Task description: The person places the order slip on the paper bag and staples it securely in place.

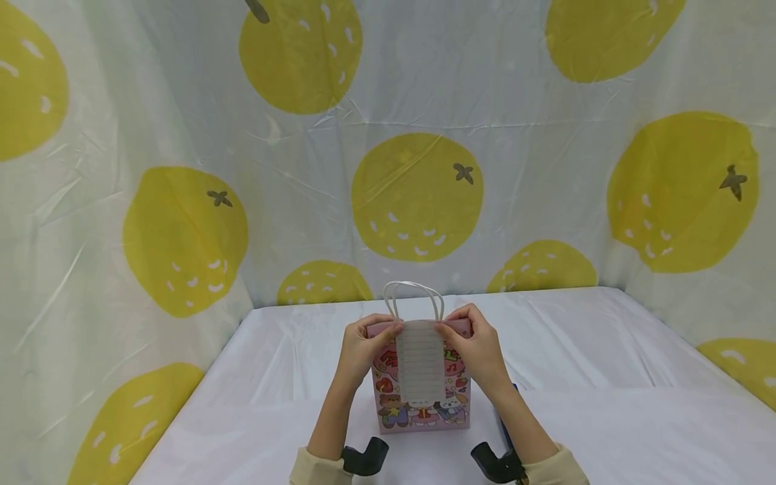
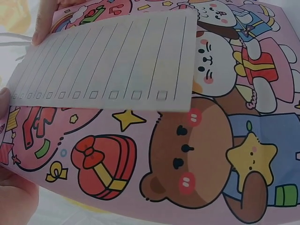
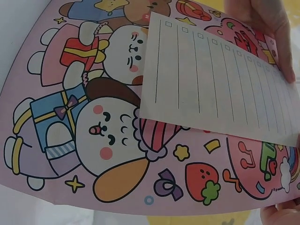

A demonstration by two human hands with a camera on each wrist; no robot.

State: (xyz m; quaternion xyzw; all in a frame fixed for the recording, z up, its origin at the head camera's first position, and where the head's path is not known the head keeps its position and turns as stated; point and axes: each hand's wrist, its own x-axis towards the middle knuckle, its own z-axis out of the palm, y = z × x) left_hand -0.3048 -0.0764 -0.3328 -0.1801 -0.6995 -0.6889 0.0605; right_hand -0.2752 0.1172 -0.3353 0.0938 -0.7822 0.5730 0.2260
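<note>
A pink paper gift bag (image 1: 388, 387) printed with cartoon animals stands upright on the table, its white cord handles (image 1: 415, 283) arching up. Over its front hangs a lined sheet of paper (image 1: 421, 364) with a column of small checkboxes, seen closely in the left wrist view (image 2: 117, 61). My left hand (image 1: 362, 347) pinches the bag's upper left edge, thumb on the sheet's top corner. The opposite top corner is held likewise by my right hand (image 1: 479, 347). In both wrist views the sheet's lower end tilts away from the bag's printed face.
White cloth covers the table (image 1: 267, 397), and a curtain (image 1: 533, 182) with yellow fruit prints surrounds it. A slim dark blue object (image 1: 504, 432) lies partly hidden beside my right forearm. Black wrist mounts (image 1: 366, 458) sit at both cuffs.
</note>
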